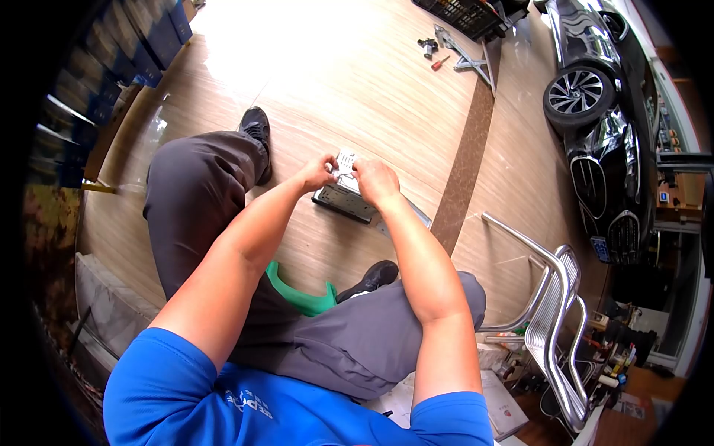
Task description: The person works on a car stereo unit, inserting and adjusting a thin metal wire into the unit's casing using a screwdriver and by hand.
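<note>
A metal-cased electronic box [344, 202], with holes and slots in its silvery side and a dark lower edge, stands on the floor between my legs. My left hand [318, 174] is at the left of its top, fingers curled in a pinch. From the right, my right hand [376, 181] reaches the same top, its fingertips also pinched together. A perforated plate [346, 160] shows between and beyond the hands. Something small and pale lies between the fingertips, too small to name. A flat metal piece [419, 213] lies right of the box, partly behind my right forearm.
A green curved piece [301, 299] lies near my right shoe. Ahead on the floor are a red-handled screwdriver [439, 64], a metal scissor-like frame [467, 61] and a black crate [465, 15]. A tubular metal chair [554, 320] and a black car [606, 149] stand right; shelves [111, 67] left.
</note>
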Motion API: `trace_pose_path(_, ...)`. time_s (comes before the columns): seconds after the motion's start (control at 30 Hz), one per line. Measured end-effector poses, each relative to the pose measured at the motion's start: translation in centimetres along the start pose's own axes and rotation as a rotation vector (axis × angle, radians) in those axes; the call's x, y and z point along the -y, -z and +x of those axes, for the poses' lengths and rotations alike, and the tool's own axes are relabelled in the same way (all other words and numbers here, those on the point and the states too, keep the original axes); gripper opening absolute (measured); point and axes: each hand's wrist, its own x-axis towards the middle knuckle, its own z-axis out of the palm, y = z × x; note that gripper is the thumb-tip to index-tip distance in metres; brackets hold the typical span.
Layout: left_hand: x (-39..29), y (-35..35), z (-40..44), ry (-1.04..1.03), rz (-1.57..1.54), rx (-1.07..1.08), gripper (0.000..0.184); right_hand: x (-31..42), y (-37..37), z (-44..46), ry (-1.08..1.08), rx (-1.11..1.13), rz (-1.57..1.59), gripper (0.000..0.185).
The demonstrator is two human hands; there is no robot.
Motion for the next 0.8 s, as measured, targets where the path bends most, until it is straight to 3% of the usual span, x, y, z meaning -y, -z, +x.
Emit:
trace_pose_path(0.37,-0.5,-0.1,-0.5,-0.014,0.036,-0.031,0.031,-0.1,-0.3,0.2,0.058,-0.02,-0.103,0.018)
trace_pose_path(0.63,-0.1,-0.2,-0.3,-0.022,0.018,-0.016,0.029,1.4,1.0,-0.3,-0.178,0.053,0.095,0.026)
trace_pose_path(0.8,0.2,-0.1,0.1,-0.014,0.003,0.01,0.025,0.4,0.4,0.1,-0.09,0.017,0.044,0.025)
